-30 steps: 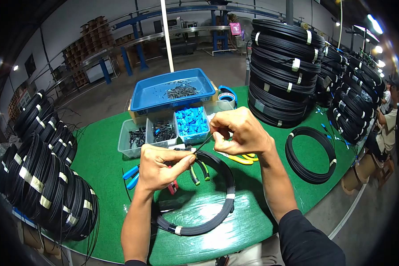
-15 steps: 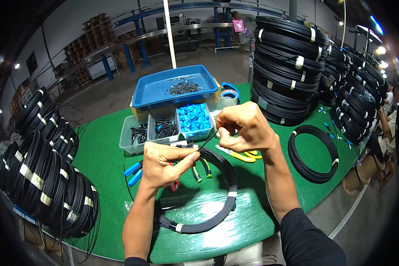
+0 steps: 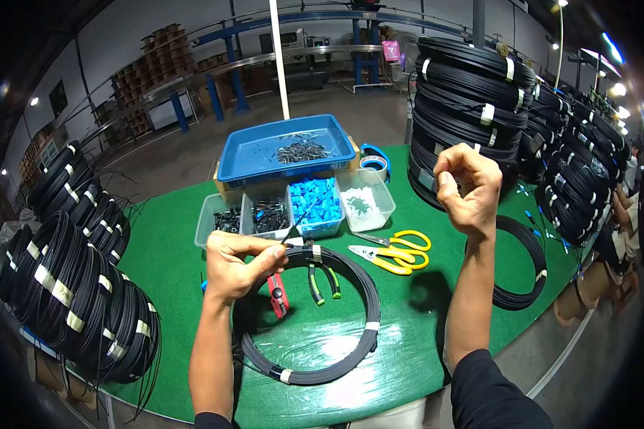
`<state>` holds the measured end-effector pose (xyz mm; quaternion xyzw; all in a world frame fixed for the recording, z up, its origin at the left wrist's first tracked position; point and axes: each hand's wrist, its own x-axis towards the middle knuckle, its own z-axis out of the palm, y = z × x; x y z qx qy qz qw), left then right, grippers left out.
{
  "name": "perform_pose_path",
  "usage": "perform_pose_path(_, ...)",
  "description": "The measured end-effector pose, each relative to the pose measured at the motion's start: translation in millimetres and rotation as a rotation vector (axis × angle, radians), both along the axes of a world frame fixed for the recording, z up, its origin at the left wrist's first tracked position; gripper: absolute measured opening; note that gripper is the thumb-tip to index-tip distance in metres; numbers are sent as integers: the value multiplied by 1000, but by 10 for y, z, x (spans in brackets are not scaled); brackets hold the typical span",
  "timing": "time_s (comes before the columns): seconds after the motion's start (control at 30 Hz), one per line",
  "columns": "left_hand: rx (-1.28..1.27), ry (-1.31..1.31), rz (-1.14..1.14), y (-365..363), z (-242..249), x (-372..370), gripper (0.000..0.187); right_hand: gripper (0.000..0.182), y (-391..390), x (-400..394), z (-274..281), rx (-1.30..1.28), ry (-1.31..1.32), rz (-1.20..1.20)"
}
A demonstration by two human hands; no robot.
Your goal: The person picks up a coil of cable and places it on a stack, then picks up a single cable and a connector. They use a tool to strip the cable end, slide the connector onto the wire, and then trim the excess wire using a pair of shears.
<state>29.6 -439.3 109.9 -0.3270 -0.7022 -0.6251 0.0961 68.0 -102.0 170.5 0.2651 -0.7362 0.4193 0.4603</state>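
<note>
My left hand (image 3: 240, 268) is closed in a pinch on a thin black cable end (image 3: 290, 233), which points up past the fingertips. Below it, a black cable coil (image 3: 373, 304) with white tape bands lies on the green table. My right hand (image 3: 472, 191) is raised apart from the cable, in front of the tall coil stack, thumb and forefinger pinched together; anything between them is too small to make out. Inside the coil lie a red tool (image 3: 278, 295) and a tool with black-and-green handles (image 3: 335, 283). Yellow-handled cutters (image 3: 390, 262) rest right of the coil's top.
Clear bins hold black pieces (image 3: 270, 214), blue connectors (image 3: 313, 201) and white pieces (image 3: 361, 202). Behind them stands a blue tray (image 3: 236, 161) with dark bits. Coil stacks (image 3: 469, 93) rise at right, more coils (image 3: 71, 300) at left. A single coil (image 3: 540, 247) lies at right.
My right hand has moved away from the cable, up and to the right. My left hand has shifted slightly left, still pinching the cable end. The white-piece bin and yellow-handled cutters now show more fully.
</note>
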Motion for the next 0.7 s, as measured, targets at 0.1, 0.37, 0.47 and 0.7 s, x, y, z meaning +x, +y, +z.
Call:
perform_pose_path(0.1,-20,36,13,-18,18,-5,10,4,-59,-56,4,23,-9,-25)
perform_pose_path(0.37,23,22,98,-55,96,61,9,9,-292,-99,31,246,-197,27)
perform_pose_path(0.47,44,-26,89,-88,97,16,10,13,-355,-195,-59,299,-210,80)
perform_pose_path(0.7,50,-226,53,-21,198,-363,16,13,-538,-584,-204,295,-438,101)
